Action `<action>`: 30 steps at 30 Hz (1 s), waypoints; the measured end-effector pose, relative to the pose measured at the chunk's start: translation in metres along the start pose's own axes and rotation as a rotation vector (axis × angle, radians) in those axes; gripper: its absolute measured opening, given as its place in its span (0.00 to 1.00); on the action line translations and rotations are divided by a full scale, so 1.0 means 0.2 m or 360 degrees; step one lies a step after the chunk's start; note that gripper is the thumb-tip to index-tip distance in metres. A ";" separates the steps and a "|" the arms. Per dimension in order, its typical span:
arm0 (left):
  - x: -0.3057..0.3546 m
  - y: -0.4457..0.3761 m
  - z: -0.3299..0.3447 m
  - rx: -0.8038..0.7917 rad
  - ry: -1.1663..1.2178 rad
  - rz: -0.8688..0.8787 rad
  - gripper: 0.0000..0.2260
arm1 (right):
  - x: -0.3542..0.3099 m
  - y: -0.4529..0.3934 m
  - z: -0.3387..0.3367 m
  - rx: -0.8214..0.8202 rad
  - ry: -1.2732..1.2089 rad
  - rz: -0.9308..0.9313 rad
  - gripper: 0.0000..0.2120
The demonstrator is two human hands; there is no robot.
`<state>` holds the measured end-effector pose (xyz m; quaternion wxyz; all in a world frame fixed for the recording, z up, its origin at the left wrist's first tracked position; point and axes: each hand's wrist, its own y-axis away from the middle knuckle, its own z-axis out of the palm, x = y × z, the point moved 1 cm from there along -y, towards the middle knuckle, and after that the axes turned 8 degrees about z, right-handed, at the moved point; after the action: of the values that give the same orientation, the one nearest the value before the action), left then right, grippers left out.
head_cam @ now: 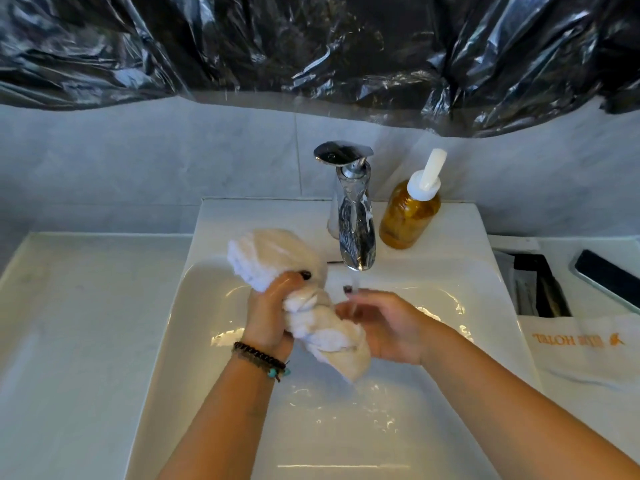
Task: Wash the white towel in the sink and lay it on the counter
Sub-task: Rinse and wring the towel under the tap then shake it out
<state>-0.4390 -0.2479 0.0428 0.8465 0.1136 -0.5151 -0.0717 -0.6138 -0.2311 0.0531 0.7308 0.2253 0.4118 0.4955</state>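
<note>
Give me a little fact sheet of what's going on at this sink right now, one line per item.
towel: white towel, bunched, held over the basin
left hand: left hand grips the towel, fingers curled round it
right hand: right hand holds the towel's other side, under the stream
tap: chrome tap, water running
sink: white sink, wet
soap: amber pump bottle right of the tap
counter: counter left of the sink, no towel on it yet
wall: black plastic sheet above the tiles
</note>
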 end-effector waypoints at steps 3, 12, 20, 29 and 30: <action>0.01 0.03 -0.12 0.0120 0.0015 -0.0053 0.20 | -0.06 -0.06 0.06 0.0392 -0.0469 -0.0182 0.12; -0.02 0.13 -0.17 0.0202 0.0047 -0.0245 0.18 | -0.10 -0.15 0.32 0.0544 -0.0587 -0.0459 0.09; 0.01 0.20 0.06 -0.0215 0.0613 -0.0355 0.11 | -0.23 0.28 0.25 0.1736 0.0580 -0.1486 0.10; 0.01 0.16 0.22 -0.0690 0.1025 -0.0173 0.35 | -0.52 0.34 0.43 0.1555 0.2176 -0.1964 0.22; -0.03 0.14 0.23 -0.0626 0.0908 -0.0298 0.30 | -0.52 0.34 0.43 0.1498 0.2206 -0.1887 0.22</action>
<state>-0.4818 -0.2255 0.0661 0.9517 0.0105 -0.2216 -0.2122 -0.5972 -0.2907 0.1902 0.2973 -0.0864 0.9411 -0.1359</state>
